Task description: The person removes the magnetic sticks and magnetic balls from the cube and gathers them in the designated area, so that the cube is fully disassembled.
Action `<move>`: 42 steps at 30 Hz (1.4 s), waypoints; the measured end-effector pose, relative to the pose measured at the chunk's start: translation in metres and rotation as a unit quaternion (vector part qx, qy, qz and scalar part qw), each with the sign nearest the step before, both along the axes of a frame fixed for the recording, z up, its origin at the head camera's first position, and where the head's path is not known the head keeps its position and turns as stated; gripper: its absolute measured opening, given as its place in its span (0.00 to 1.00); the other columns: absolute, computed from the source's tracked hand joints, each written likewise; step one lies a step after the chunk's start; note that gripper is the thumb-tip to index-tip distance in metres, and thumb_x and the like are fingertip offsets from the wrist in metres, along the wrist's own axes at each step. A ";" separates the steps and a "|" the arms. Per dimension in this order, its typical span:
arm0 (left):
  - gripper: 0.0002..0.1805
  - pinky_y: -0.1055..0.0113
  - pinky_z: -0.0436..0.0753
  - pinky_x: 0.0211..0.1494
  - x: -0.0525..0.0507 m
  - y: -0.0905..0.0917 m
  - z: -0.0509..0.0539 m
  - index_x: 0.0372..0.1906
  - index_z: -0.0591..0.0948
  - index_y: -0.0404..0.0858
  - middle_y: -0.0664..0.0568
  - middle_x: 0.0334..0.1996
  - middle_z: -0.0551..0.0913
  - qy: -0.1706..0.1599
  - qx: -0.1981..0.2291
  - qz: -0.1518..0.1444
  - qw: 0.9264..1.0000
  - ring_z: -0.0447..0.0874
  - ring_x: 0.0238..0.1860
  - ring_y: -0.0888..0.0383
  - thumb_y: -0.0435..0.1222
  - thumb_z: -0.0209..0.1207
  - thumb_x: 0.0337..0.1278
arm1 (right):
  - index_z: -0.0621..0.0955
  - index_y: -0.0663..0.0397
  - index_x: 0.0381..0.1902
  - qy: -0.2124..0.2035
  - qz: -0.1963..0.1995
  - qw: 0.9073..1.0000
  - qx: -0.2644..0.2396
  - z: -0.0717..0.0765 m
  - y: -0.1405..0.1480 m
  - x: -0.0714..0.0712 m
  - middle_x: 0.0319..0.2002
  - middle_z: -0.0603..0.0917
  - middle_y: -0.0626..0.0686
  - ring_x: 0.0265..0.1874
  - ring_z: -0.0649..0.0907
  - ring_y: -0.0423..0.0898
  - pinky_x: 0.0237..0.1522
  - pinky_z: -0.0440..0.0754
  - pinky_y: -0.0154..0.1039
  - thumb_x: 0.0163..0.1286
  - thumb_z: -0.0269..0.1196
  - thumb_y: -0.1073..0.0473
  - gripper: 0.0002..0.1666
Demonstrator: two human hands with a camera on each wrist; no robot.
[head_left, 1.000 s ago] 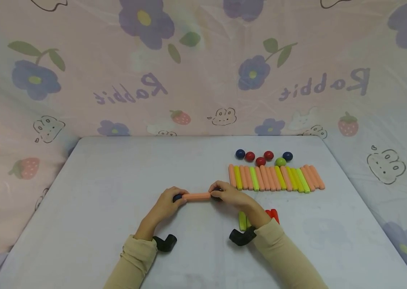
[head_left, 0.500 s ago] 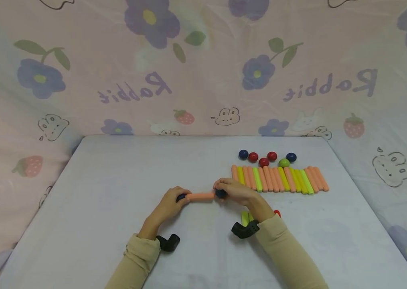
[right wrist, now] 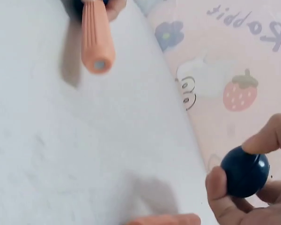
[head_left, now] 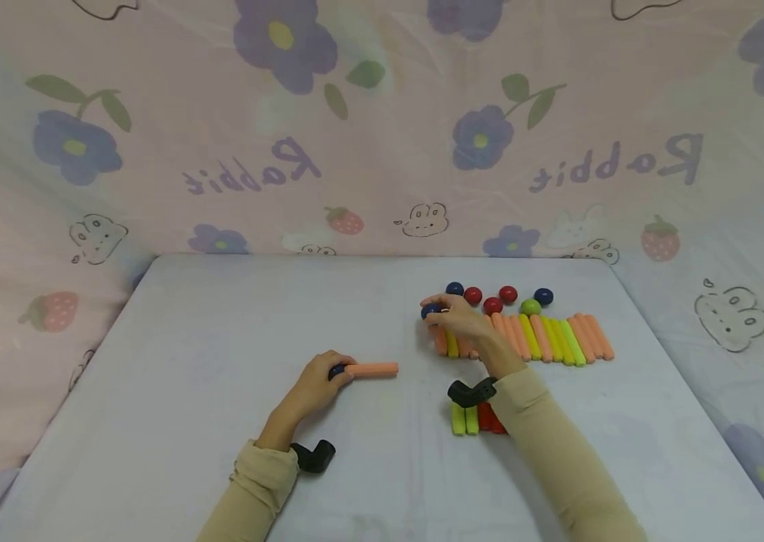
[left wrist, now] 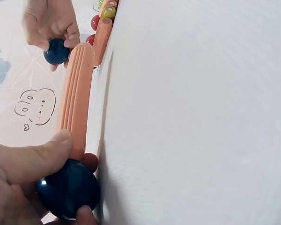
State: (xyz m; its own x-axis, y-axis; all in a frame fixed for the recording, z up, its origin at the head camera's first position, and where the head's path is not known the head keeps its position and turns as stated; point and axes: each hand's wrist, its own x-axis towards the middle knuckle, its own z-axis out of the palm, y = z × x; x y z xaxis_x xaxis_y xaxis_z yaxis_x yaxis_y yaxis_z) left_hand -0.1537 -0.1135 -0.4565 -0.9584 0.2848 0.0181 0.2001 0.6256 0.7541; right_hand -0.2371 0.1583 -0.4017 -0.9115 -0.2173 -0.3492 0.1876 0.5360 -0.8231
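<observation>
My left hand (head_left: 316,382) grips a dark blue ball (left wrist: 68,190) between thumb and fingers. An orange ribbed rod (head_left: 375,369) runs from that ball toward the right, and my thumb reaches onto its near end. The rod's far end is bare, with a grey dot (right wrist: 99,64) in its tip. Farther back on the right, my right hand (head_left: 461,321) pinches a second dark blue ball (right wrist: 246,171), held apart from the rod. This hand is over the left part of a row of orange, yellow and green rods (head_left: 544,337) and hides some of them.
Behind the row lie loose balls: red (head_left: 507,293), dark blue (head_left: 543,296) and green (head_left: 531,306). Nearer me are short yellow-green bars (head_left: 465,420) and red bars (head_left: 490,418), partly under my right forearm. A patterned cloth (head_left: 368,150) hangs behind the white table (head_left: 219,316).
My right hand has carried its dark blue ball away from the orange rod's right end, back and to the right, over the row. The left hand stays with its ball and rod.
</observation>
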 end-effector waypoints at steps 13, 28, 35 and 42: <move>0.11 0.47 0.74 0.61 0.000 0.001 -0.003 0.46 0.83 0.35 0.42 0.47 0.84 -0.005 -0.002 0.007 1.000 0.78 0.55 0.43 0.32 0.59 0.61 | 0.70 0.60 0.64 0.089 -0.020 0.995 0.044 -0.007 0.007 -0.026 0.64 0.71 0.65 0.57 0.72 0.57 0.66 0.73 0.51 0.70 0.56 0.61 0.26; 0.10 0.48 0.75 0.60 0.002 0.000 -0.002 0.46 0.84 0.36 0.43 0.47 0.84 -0.005 -0.001 0.012 1.000 0.79 0.53 0.44 0.32 0.59 0.61 | 0.75 0.58 0.60 0.145 -0.032 0.980 0.135 -0.018 0.010 -0.046 0.55 0.78 0.63 0.49 0.76 0.55 0.55 0.80 0.45 0.67 0.63 0.53 0.27; 0.10 0.47 0.74 0.61 0.001 0.000 0.001 0.46 0.84 0.36 0.43 0.47 0.84 -0.004 0.000 0.011 1.000 0.79 0.54 0.44 0.32 0.59 0.61 | 0.76 0.59 0.59 0.164 -0.007 0.969 0.187 -0.017 0.009 -0.050 0.57 0.79 0.64 0.52 0.77 0.57 0.60 0.77 0.49 0.66 0.64 0.53 0.26; 0.10 0.47 0.74 0.61 0.001 0.001 0.000 0.46 0.83 0.35 0.42 0.47 0.84 -0.002 -0.001 0.013 1.000 0.79 0.54 0.43 0.32 0.59 0.61 | 0.76 0.57 0.60 0.164 -0.002 0.954 0.251 -0.013 0.008 -0.053 0.61 0.77 0.64 0.60 0.76 0.60 0.64 0.73 0.55 0.66 0.63 0.55 0.26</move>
